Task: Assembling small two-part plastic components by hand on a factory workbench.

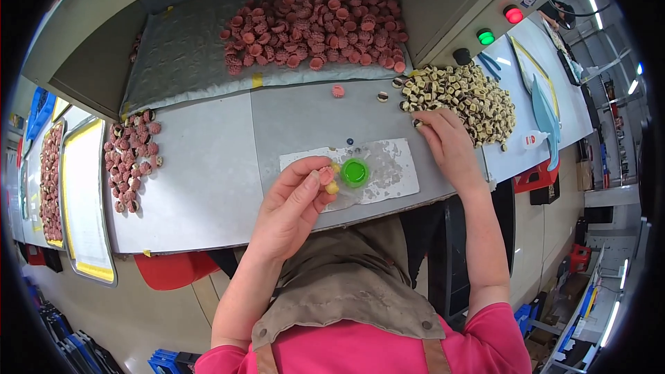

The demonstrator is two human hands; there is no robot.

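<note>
At the far left, a tray of pink pieces (52,194) stands beside a pale tray with yellow strips (87,194) along its ends. Next to these, on the grey desk (201,166), a loose cluster of pink shells with dark fillings (131,166) sits well apart from both hands.

The left hand (294,197) is raised at the near edge, thumb and fingers pinched together on a small pink shell (326,176). Yellow patches (332,188) show at its fingertips; what they are is hard to tell. The shell is roundish, with no clear long axis. Just right of it, a round green pot (355,172) rests on a stained white board (402,170), a tiny dark blue object (350,141) beyond it. Farther back rises a heap of pink shells (312,28), with a lone shell (338,91) in front.

The right hand (454,147) reaches forward, apart from the left, its fingertips at a small dark-and-cream piece (417,123); whether they are clamped on it cannot be told. That piece lies right of and farther back than the held shell, with the right hand nearer to it and the board and pot between the two hands' sides. Just beyond the fingers spreads a pile of cream-and-dark pieces (471,100), with a small white bottle (533,140) farther right.
</note>
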